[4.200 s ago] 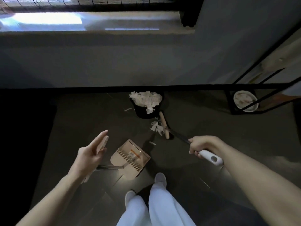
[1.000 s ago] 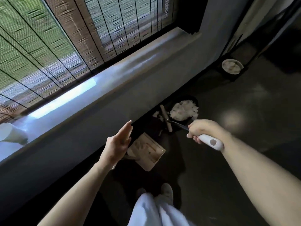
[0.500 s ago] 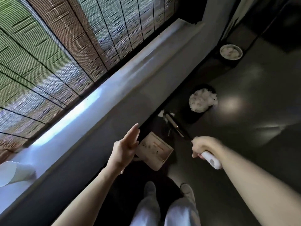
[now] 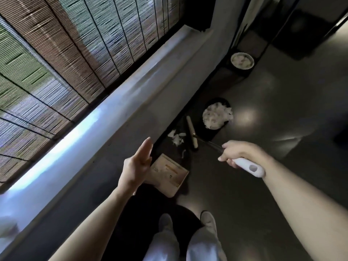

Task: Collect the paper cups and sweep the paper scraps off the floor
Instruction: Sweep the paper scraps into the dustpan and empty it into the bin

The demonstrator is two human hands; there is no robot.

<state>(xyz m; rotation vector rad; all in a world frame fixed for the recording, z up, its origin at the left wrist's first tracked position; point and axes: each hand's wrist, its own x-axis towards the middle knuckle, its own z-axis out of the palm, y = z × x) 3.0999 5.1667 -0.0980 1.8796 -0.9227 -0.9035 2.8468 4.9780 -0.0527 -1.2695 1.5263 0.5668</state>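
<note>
Right hand [image 4: 239, 153] clamped on broom handle [image 4: 248, 167]. Broom head [image 4: 192, 132] points away from the feet. Paper scraps [image 4: 177, 138] lie on the floor [image 4: 263, 185] just left of it, with the dustpan [image 4: 169, 176] nearer. Left hand [image 4: 135, 166] flat, fingers straight, over the dustpan.

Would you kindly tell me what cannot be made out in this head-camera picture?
- Dustpan handle: head view, hidden behind the left hand.
- White shape on the windowsill: head view, blurred and cut off by the left edge; unidentifiable.
- Far round container: head view, too small to tell its contents.
- Broom head bristles: head view, lost in shadow.
</note>
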